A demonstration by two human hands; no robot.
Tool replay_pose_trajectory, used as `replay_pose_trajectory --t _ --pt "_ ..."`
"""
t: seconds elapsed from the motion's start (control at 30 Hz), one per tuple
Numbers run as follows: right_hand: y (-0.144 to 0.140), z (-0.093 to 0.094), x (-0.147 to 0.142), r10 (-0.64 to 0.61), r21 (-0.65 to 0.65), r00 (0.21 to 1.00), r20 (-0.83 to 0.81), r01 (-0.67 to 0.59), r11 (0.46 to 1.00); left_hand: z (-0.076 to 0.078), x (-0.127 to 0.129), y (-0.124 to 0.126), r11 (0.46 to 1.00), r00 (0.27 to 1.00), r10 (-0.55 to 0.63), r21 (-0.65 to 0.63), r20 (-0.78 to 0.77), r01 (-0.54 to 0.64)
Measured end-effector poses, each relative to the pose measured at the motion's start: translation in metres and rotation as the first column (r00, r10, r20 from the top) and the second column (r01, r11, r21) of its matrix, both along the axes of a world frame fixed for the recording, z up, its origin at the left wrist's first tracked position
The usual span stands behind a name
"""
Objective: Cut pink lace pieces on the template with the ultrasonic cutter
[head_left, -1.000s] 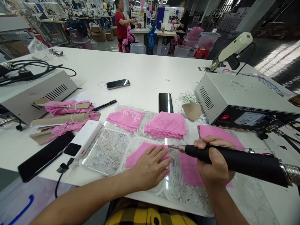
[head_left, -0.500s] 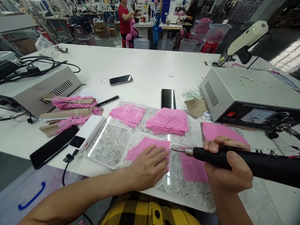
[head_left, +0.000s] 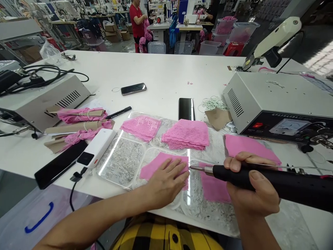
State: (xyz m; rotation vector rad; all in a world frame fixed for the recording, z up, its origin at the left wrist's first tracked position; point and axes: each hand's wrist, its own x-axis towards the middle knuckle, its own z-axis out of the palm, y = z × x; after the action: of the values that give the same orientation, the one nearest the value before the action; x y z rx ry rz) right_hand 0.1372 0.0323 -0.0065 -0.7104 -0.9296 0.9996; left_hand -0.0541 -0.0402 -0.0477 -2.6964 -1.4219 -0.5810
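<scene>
Closest in, the left hand (head_left: 166, 184) lies flat, fingers spread, pressing a pink lace piece (head_left: 162, 166) onto a clear scratched plate (head_left: 122, 163). The right hand (head_left: 251, 189) is wrapped tight round a black heated cutting tool (head_left: 273, 182), thumb on top, its metal tip (head_left: 197, 168) level at the lace's right edge, just beside the left fingertips. More pink fabric (head_left: 249, 147) lies under and beyond that hand.

The white table (head_left: 161, 74) takes up most of the view. Just past the plate sit 2 lace stacks (head_left: 186, 133), a white power bank (head_left: 96, 148) and a dark phone (head_left: 60, 164) to the left. Farther out are 2 more phones (head_left: 186, 108), a black pen (head_left: 119, 112), bundled pink lace on card (head_left: 80, 115) and a heap of white elastic loops (head_left: 213, 103). A grey control box (head_left: 275, 104) on the right shows a red light and a dial (its panel writing is too small to read); a 2nd grey box (head_left: 44, 100) sits left with black cables.

Beyond the table, sewing stations, clear bins (head_left: 229, 33) and a person in a red top (head_left: 136, 21)
</scene>
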Motion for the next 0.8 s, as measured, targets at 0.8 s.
replay_pose_trajectory --t 0.8 --pt "-0.0017 -0.0009 -0.0005 0.045 0.036 0.996 0.078 -0.048 0.998 0.0062 -0.0002 -0.0007 0.995 1.000 0.008 -0.102 -0.010 -0.009"
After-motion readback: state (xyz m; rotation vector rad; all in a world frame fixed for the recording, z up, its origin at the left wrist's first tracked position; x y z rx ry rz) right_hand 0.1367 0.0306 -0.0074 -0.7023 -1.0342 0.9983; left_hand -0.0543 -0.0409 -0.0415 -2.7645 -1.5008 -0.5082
